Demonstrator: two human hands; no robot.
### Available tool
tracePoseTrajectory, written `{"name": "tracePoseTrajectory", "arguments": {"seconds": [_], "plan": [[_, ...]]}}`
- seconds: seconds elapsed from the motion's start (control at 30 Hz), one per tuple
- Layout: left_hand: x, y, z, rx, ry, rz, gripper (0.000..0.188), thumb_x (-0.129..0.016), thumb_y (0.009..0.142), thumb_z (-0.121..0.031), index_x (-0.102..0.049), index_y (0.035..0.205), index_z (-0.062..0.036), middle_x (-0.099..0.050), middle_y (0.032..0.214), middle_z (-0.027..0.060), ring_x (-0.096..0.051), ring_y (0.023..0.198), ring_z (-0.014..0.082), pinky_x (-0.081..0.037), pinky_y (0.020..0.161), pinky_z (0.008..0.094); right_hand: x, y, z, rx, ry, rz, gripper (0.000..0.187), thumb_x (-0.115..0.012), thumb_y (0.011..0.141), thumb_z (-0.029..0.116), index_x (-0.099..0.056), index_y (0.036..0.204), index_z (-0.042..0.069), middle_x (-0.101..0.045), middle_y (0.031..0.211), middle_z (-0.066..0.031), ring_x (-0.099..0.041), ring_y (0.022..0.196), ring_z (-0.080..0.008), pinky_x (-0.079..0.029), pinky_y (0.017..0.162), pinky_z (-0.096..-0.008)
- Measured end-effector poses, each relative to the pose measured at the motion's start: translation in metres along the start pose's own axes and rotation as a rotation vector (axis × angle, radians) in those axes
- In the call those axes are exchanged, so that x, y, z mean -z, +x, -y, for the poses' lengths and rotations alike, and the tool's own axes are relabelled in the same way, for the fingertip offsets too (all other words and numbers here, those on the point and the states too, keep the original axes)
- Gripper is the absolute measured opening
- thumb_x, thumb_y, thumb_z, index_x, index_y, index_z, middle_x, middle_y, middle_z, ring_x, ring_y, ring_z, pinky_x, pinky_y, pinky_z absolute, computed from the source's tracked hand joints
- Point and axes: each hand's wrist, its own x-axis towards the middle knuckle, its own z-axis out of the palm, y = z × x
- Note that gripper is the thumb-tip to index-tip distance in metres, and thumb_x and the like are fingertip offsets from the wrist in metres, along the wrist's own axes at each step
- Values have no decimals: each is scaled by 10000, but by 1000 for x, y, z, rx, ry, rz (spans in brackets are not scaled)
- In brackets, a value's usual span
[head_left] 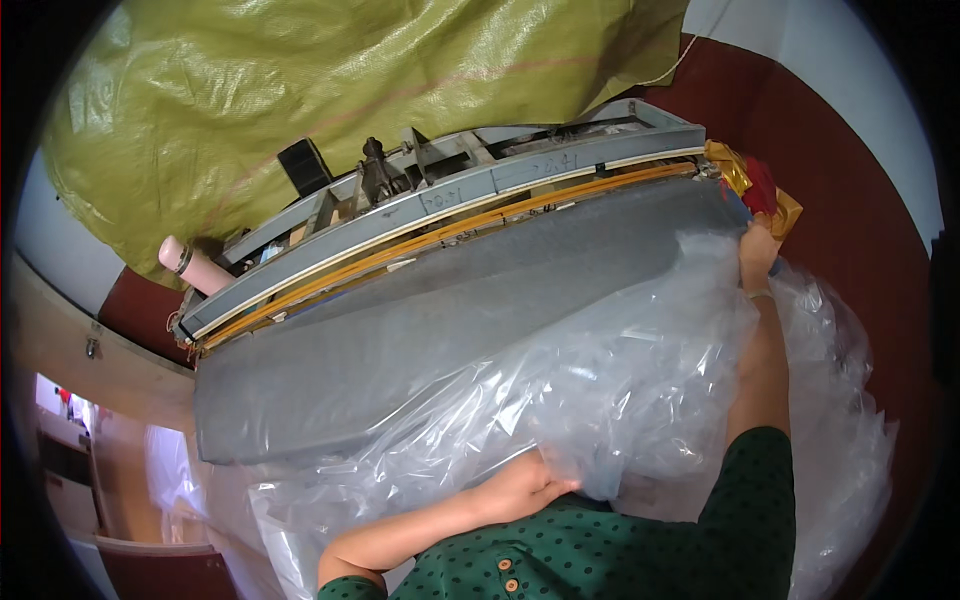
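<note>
Head view: left hand point(525, 487) pinches a big clear plastic bag point(620, 380) draped over the grey table point(400, 350); right hand point(757, 252) closes on its far edge. Light, limp and slippery, it probably handles best gripped at the edges.

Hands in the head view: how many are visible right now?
2. The left hand grips the clear plastic sheeting near the person's chest. The right hand is stretched out to the far right end of the grey sealing machine, beside a red-and-gold packet.
</note>
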Motion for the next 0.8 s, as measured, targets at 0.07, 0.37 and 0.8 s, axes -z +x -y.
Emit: {"name": "tracePoseTrajectory", "arguments": {"seconds": [0.07, 0.37, 0.8], "plan": [[24, -36, -3, 82, -198, -44, 285, -467, 895, -263, -622, 926, -25, -588, 1047, 119, -582, 879, 265, -445, 810, 331, -3, 0, -4, 3, 35, 18, 247, -407, 890, 213, -572, 915, 31, -629, 831, -200, -614, 803, -358, -464, 692, -471], [79, -140, -54, -395, -801, -704, 567, -643, 753, -198, -422, 1244, -21, -502, 1193, 141, -487, 1084, 244, -401, 927, 383, -3, 6, -17, 8, 20, 88, 286, -374, 902, 256, -560, 976, 52, -620, 907, -202, -590, 882, -373, -447, 746, -481], [169, -307, -10, -279, -632, -1910, 208, -424, 918, -214, -533, 1022, -71, -558, 919, 36, -551, 818, 144, -477, 748, 286, 5, 5, -20, -84, -28, 145, 336, -363, 916, 302, -521, 1150, 120, -611, 990, -183, -573, 942, -357, -437, 788, -468]]}}
